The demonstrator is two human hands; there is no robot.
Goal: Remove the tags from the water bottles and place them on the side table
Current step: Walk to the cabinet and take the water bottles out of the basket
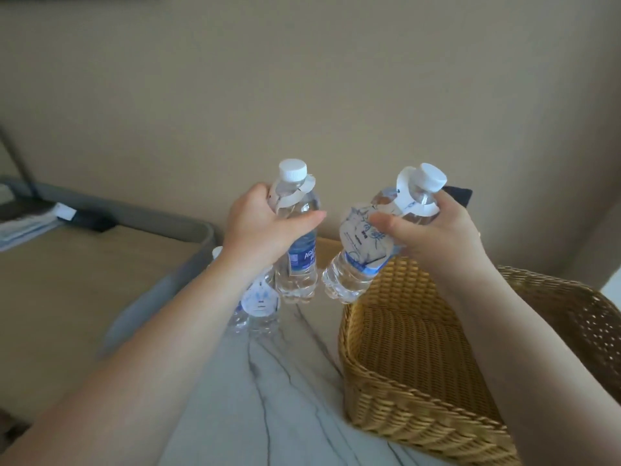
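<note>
At frame centre, the left hand (260, 227) grips an upright water bottle (297, 237) by its shoulder, fingers curled round it, its paper tag (289, 196) looped at the neck. Just right, the right hand (426, 230) clasps a tilted bottle (356, 267) whose printed tag (364, 235) hangs from the neck, above a wicker basket (420, 391). More tagged bottles (255, 311) stand on the marble side table (268, 398) behind the left forearm.

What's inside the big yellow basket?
The wicker basket shows only its woven floor and walls where visible. The right hand, its arm and the tilted bottle it holds cover the far and right parts, so something could hide there.
</note>
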